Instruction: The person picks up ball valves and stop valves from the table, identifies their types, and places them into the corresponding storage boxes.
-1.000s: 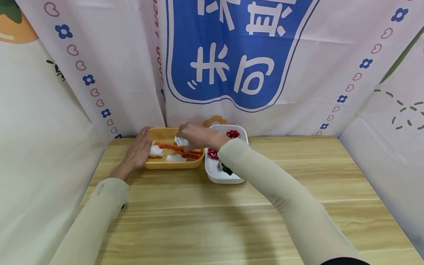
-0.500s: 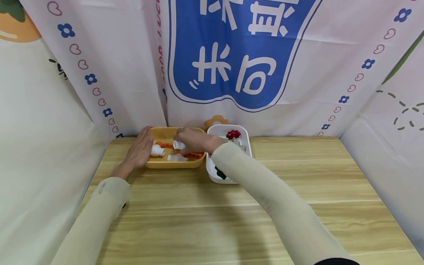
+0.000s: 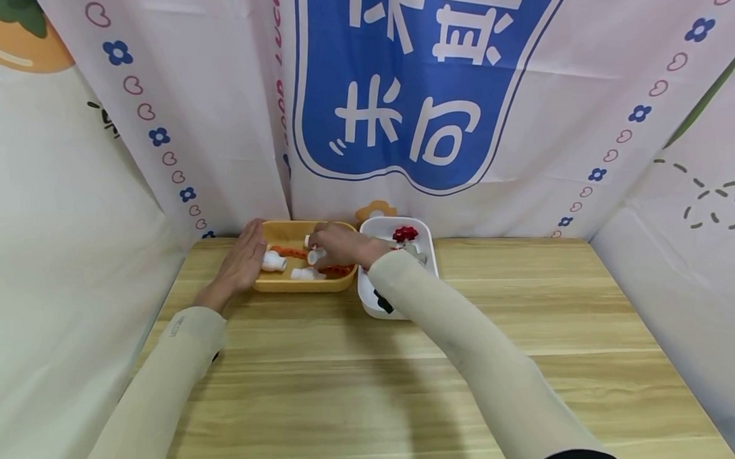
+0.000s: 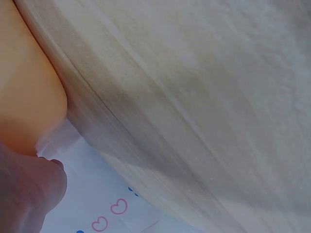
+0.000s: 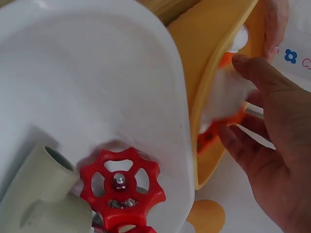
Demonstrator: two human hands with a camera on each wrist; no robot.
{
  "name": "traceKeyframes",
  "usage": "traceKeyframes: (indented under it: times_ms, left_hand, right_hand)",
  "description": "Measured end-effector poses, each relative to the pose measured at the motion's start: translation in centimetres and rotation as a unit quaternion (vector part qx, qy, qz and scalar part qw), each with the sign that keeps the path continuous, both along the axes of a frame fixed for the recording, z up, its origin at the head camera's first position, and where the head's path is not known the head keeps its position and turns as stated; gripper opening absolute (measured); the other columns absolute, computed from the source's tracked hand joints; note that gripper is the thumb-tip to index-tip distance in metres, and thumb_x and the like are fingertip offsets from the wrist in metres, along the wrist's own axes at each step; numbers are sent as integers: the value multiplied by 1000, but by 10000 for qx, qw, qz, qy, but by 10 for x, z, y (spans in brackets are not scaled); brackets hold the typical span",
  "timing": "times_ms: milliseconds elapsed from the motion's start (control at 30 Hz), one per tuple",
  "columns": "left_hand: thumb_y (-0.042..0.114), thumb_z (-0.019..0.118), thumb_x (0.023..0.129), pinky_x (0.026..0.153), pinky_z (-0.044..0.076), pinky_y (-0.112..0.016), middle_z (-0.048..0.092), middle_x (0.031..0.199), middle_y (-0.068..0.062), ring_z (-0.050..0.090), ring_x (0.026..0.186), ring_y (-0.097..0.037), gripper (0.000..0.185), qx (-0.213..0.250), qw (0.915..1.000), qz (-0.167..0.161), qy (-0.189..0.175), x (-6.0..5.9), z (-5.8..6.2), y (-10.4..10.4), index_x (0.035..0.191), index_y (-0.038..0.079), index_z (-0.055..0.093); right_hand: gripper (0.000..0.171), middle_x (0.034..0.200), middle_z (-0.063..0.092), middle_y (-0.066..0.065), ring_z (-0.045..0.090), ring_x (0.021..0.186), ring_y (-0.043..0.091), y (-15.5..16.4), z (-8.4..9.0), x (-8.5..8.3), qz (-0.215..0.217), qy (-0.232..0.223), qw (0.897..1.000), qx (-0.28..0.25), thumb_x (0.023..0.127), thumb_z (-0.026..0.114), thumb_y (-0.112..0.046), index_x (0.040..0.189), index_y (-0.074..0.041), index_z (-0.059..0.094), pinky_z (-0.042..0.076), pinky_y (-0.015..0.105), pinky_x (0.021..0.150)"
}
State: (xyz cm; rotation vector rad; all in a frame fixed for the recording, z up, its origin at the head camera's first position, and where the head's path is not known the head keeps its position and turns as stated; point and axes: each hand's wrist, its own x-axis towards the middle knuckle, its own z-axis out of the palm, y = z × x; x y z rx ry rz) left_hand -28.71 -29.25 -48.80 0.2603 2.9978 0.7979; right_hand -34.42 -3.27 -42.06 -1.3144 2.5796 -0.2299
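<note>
From my feed, the left hand (image 3: 243, 259) lay flat and relaxed against the left wall of the orange tray (image 3: 285, 231), gripping nothing. Beyond it, the right hand (image 3: 338, 245) reached over that tray, fingers curled round a white fitting (image 3: 314, 254) lifted just above the orange pipe (image 3: 294, 252), whose long axis ran left-right beneath. The white tray (image 3: 373, 227) sat just right. Behind, large white characters on the blue banner (image 3: 409, 89); I couldn't read them

left hand (image 3: 243, 261) resting flat against orange tray (image 3: 280, 284) | right hand (image 3: 340, 246) pinching white fitting (image 3: 315, 255) over tray | white bin (image 3: 377, 304) sitting beside
</note>
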Motion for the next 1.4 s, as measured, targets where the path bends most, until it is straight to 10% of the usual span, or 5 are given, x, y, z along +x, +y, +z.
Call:
traceKeyframes:
  times_ms: [1400]
  left_hand:
    - [46, 32, 113, 131, 3, -64, -1, 176, -26, 0, 163, -43, 79, -1155, 9916, -187, 560, 3, 20, 5, 167, -6, 3]
  right_hand:
    - [79, 164, 45, 10, 41, 153, 31, 88, 21, 13, -775, 1005, 9916, 249, 103, 53, -66, 163, -14, 43, 38, 51, 125]
